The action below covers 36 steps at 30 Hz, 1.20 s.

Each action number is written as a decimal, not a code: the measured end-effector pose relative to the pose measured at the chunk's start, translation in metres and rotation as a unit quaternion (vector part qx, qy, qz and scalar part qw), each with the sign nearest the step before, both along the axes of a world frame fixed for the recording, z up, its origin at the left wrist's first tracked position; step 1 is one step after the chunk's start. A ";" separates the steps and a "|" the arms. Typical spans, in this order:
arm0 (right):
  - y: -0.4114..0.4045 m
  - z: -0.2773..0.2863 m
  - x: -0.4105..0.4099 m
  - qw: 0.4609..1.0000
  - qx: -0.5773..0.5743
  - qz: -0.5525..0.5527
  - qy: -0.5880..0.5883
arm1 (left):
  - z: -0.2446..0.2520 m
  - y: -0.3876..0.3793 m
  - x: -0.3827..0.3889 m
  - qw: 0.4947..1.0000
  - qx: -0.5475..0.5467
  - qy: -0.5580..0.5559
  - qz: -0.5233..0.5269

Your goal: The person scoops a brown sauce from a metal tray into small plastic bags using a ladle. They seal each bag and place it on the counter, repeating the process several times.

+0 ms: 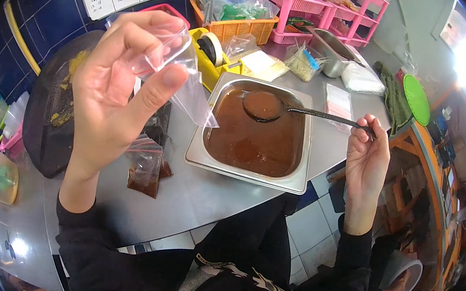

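Raised at the left, my left hand [126,64] pinches a clear plastic zip bag [191,93], whose lower corner hangs beside the rim of a steel food pan [246,177]. Brown sauce [234,132] fills much of the pan. My right hand [368,152] grips the handle end of a black ladle [327,115]; its bowl holds brown sauce and is over the pan's upper part. Whether the bowl touches the sauce below, I cannot tell. Small zip bags with brown sauce [144,183] lie on the steel table, left of the pan.
Behind the pan stand a yellow tape dispenser [201,62], an orange basket [240,27], a tub of cotton swabs or sticks [305,63] and a deep steel container [334,53]. Flat bags [337,103] lie right. A dark mesh object [54,103] stands left. Another person's hand [398,287] holds a container lower right.
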State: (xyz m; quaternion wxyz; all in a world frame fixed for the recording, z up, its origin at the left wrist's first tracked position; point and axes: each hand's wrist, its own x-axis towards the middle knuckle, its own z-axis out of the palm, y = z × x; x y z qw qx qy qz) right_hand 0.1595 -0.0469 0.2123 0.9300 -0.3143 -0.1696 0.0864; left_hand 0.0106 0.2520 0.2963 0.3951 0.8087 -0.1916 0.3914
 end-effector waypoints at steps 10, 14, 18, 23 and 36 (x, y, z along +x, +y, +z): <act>-0.004 0.036 0.014 0.998 0.058 0.012 -0.031 | 0.001 0.001 0.000 0.999 0.019 -0.033 -0.003; -0.007 0.045 0.023 0.996 0.067 0.010 -0.050 | -0.003 -0.006 0.001 0.999 -0.034 0.004 -0.036; -0.008 0.054 0.030 0.996 0.073 0.021 -0.045 | -0.009 -0.008 0.005 0.998 -0.032 0.020 -0.041; -0.010 0.067 0.031 0.995 0.082 0.019 -0.057 | -0.007 -0.018 0.013 0.999 -0.016 0.003 -0.039; -0.005 0.084 0.029 0.990 0.111 0.069 -0.061 | 0.004 -0.021 0.016 0.996 0.050 -0.002 -0.068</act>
